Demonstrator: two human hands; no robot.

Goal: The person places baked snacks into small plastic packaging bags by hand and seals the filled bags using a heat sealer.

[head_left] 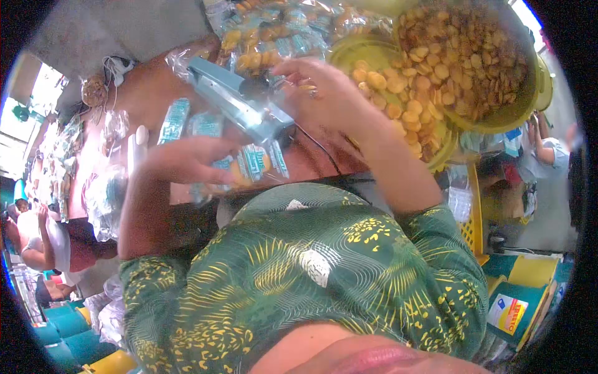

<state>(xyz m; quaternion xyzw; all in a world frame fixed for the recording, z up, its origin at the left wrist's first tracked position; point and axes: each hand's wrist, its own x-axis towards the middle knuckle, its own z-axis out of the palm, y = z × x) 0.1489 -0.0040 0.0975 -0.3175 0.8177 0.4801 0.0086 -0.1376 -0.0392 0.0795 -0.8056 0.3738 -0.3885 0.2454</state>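
A blue-grey bag sealer lies slanted on the reddish-brown table, between my two hands. My left hand is at its near side, with thumb and fingers closed about a clear plastic packet of round biscuits with blue-green print. At the sealer's far right side is my right hand, its fingers curled and blurred. Some yellowish pieces and clear plastic show at those fingers, but what they hold I cannot make out. Other printed packets lie left of the sealer. A dark cord runs from it.
A large yellow-green tub full of round biscuits stands at the right, with a second heap beyond. Filled packets are piled at the back. Plastic bags lie at the left. Other people are at both sides.
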